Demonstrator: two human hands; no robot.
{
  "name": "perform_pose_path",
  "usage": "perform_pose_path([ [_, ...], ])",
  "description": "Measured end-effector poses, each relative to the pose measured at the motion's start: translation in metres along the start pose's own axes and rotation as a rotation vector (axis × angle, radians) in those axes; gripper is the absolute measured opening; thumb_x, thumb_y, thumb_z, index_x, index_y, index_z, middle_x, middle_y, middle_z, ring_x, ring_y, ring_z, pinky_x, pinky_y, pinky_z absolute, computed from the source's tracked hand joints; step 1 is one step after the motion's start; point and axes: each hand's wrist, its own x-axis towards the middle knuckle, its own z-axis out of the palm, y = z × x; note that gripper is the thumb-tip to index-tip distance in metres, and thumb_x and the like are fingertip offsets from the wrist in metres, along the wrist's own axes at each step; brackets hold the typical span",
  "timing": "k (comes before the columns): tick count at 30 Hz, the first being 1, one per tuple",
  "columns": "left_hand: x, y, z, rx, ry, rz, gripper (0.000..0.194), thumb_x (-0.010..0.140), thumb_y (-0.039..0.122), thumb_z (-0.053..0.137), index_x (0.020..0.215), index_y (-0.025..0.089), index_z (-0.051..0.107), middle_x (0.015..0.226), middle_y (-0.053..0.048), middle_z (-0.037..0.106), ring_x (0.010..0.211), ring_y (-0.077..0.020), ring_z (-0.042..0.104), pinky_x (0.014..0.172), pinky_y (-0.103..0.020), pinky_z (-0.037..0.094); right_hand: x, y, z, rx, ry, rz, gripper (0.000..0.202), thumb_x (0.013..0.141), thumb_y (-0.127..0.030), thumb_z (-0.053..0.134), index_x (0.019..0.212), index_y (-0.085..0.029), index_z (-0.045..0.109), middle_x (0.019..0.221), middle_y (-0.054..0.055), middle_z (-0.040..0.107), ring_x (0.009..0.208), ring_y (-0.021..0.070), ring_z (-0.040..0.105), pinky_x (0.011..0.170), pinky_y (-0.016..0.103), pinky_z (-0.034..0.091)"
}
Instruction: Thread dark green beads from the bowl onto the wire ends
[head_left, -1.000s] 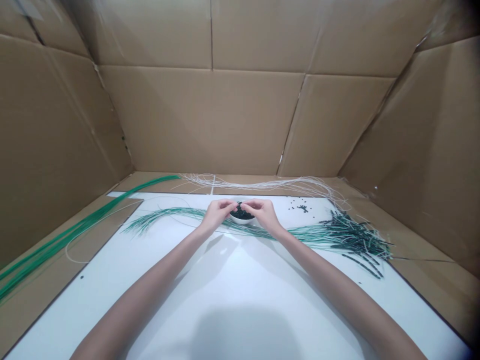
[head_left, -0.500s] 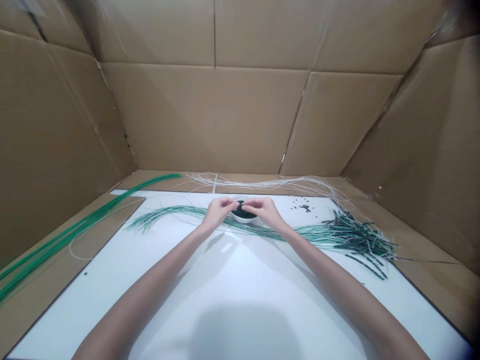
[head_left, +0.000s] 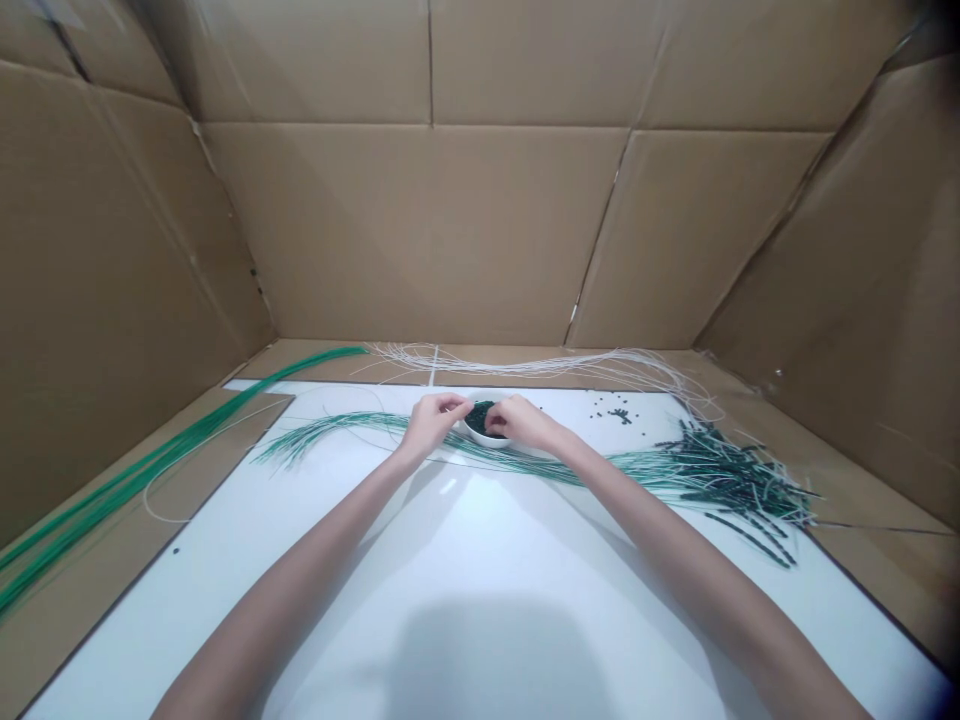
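A white bowl (head_left: 487,441) of small dark green beads (head_left: 480,416) stands near the far edge of the white board. My left hand (head_left: 437,418) is at the bowl's left rim, thumb and forefinger pinched on something too small to make out. Over the right side of the bowl, my right hand (head_left: 516,420) has its fingers bent down to the beads; whatever they hold is hidden. Thin green wires (head_left: 352,421) run sideways across the board, passing by the bowl and under my forearms.
Dark beaded strands (head_left: 735,475) lie in a heap at the right end of the wires. Loose beads (head_left: 620,414) are scattered right of the bowl. White wires (head_left: 525,368) lie behind, thicker green strands (head_left: 165,455) at the left. Cardboard walls (head_left: 442,230) surround the board (head_left: 480,560).
My right hand has moved from a pinch close to my left hand down to the beads in the bowl. My left hand has hardly moved. The view has shifted slightly.
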Motion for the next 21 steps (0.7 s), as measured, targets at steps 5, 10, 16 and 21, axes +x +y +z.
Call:
perform_pose_path([
  [5,0.001,-0.001,0.000,-0.018,0.047,-0.004,0.028,0.064,0.038,0.060,0.074,0.013,0.067,0.066,-0.002,0.063,0.059,-0.0113,0.050,0.056,-0.021,0.036,-0.011,0.004,0.000,0.036,0.086,0.005,0.017,0.074,-0.016,0.050,0.079,-0.017,0.066,0.073,0.003,0.065,0.063,0.0124,0.055,0.058,0.021,0.038],
  [10,0.002,-0.001,0.003,-0.053,0.036,0.006,0.028,0.065,0.037,0.059,0.074,0.012,0.065,0.072,-0.004,0.064,0.062,-0.0117,0.051,0.059,-0.021,0.038,-0.017,0.003,0.001,0.234,0.163,0.053,0.018,0.071,-0.016,0.052,0.081,-0.015,0.066,0.070,0.002,0.066,0.062,0.0119,0.057,0.061,0.022,0.042],
  [16,-0.005,0.007,0.008,-0.090,0.015,0.037,0.027,0.066,0.037,0.058,0.074,0.012,0.062,0.070,-0.003,0.062,0.059,-0.0108,0.050,0.058,-0.021,0.038,-0.026,-0.003,-0.005,0.648,0.381,0.109,0.025,0.068,-0.032,0.060,0.083,-0.015,0.070,0.082,0.006,0.069,0.074,0.0173,0.061,0.070,0.028,0.046],
  [21,-0.017,0.025,0.009,-0.072,0.040,0.096,0.025,0.069,0.037,0.057,0.074,0.013,0.062,0.066,0.000,0.058,0.053,-0.0078,0.042,0.053,-0.020,0.033,-0.034,-0.008,-0.009,0.932,0.427,0.131,0.029,0.067,-0.037,0.063,0.086,-0.017,0.070,0.075,0.004,0.067,0.066,0.0135,0.056,0.063,0.026,0.046],
])
